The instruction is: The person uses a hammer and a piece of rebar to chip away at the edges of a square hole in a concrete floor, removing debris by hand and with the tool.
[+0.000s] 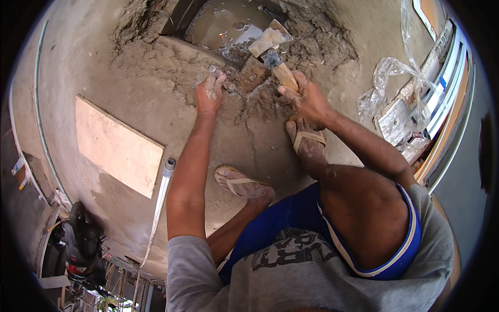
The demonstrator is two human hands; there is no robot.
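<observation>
My left hand (pixel 210 94) is closed around a chisel (pixel 212 68); only its round metal end shows above the fist, and the rest is hidden. In my right hand (pixel 306 99) is a hammer (pixel 285 76) with a short wooden handle, a dark band and a blocky, mud-coloured head. The hammer head lies over broken, wet ground at the edge of a pit (pixel 223 26) with muddy water in it. Between my hands, a reddish-brown patch (pixel 253 76) shows in the broken edge. The hammer and chisel are apart.
A pale board (pixel 119 143) lies on the floor at left, with a grey pipe (pixel 161 195) beside it. Clear plastic sheeting (pixel 387 78) and long panels (pixel 449 99) are at right. My sandalled feet (pixel 241 182) flank a floor crack. A motorbike (pixel 80 249) stands lower left.
</observation>
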